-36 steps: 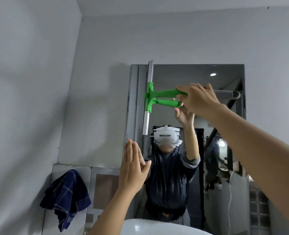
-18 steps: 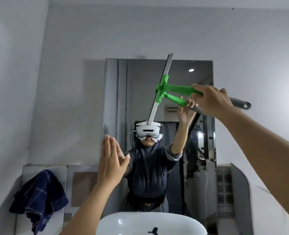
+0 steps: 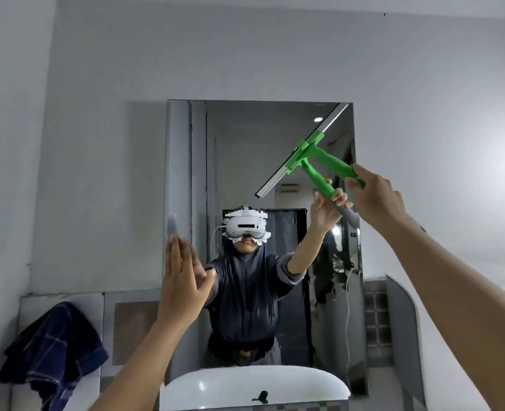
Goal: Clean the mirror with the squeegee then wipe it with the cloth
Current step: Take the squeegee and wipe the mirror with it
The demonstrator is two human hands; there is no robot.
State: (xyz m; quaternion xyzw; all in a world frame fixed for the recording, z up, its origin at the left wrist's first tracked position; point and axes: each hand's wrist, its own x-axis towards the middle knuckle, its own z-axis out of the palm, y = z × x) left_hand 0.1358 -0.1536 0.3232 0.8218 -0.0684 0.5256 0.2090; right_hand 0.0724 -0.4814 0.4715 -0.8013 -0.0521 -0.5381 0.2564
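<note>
The green plastic squeegee [image 3: 310, 152] with its long metal blade is being held tilted against the rectangular wall mirror [image 3: 245, 161] at its two o'clock corner by the right hand [image 3: 374, 197], fingers wrapped around the handle, while the left hand [image 3: 183, 280], fingers straight and together, is being pressed flat at the mirror's eight o'clock edge and the dark blue checked cloth [image 3: 52, 354] is being left draped at seven o'clock.

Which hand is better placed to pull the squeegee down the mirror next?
Right. The right hand already holds the squeegee, its blade near the mirror's upper right corner. The left hand is open and flat by the mirror's lower left edge, holding nothing.
</note>
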